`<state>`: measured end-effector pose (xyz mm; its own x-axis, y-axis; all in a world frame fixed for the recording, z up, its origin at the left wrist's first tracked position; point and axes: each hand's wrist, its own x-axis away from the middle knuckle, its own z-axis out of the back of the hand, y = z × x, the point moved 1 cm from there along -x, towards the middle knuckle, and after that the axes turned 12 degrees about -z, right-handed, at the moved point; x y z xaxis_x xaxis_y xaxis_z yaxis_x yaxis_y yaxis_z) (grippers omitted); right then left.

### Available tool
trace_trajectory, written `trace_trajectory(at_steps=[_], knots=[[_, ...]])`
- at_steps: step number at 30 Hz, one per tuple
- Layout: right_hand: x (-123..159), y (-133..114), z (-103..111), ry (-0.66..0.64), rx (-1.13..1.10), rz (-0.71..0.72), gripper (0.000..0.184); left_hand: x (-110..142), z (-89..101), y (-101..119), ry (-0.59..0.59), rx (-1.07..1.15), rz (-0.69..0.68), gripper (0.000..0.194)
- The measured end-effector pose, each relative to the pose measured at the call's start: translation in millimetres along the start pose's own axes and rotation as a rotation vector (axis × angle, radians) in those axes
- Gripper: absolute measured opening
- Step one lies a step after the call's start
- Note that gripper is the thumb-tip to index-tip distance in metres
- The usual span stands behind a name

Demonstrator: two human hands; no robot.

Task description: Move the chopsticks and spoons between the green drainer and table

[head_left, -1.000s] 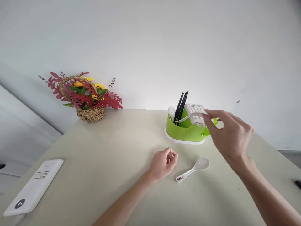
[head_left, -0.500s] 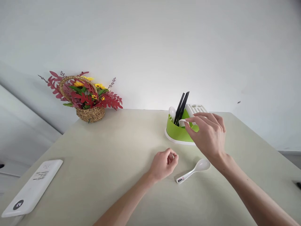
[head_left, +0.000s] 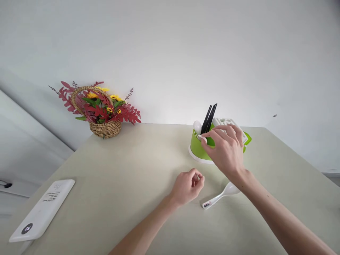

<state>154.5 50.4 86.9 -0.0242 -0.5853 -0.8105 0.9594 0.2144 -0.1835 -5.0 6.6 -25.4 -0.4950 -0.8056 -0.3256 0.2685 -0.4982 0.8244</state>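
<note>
My right hand point(head_left: 227, 150) pinches a small white spoon point(head_left: 202, 139) between thumb and fingertips, at the front left rim of the green utensil holder point(head_left: 198, 148). Most of that spoon is hidden by my fingers. Inside the holder, black chopsticks point(head_left: 209, 118) and another white spoon point(head_left: 197, 126) stand upright. My left hand point(head_left: 187, 187) rests on the table, its fingers curled closed with nothing visible in them. Just right of it lies a larger white spoon point(head_left: 223, 194), handle toward me, its bowl partly behind my right wrist.
A wicker basket of artificial flowers point(head_left: 106, 128) stands at the back left against the wall. At the table's left edge is a white flat device point(head_left: 44, 210) with a round dark button. The holder's white slotted section point(head_left: 221, 121) is partly behind my right hand.
My right hand has moved slightly left and the white spoon now sits closer to the holder's left rim. My left hand stays curled in place. The view has shifted a little.
</note>
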Motion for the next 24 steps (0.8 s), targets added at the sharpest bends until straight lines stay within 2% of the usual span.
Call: trace_trajectory(at_steps=[7,15,21,24], knots=[[4.4,-3.5,-6.0,-0.014,0.011,0.000,0.011,0.4,0.9,1.3,-0.013,-0.007,0.004,0.018],[11.4,6.1,3.9,-0.041,0.041,-0.043,0.012,-1.6,0.8,0.8,-0.024,0.000,0.005,0.018],[14.8,8.5,2.5,-0.101,-0.046,-0.051,0.005,-2.2,1.8,3.4,-0.021,0.015,0.012,0.020],[19.2,10.1,8.7,-0.075,-0.091,-0.041,0.002,-1.7,1.3,3.1,-0.020,0.010,0.015,0.020]])
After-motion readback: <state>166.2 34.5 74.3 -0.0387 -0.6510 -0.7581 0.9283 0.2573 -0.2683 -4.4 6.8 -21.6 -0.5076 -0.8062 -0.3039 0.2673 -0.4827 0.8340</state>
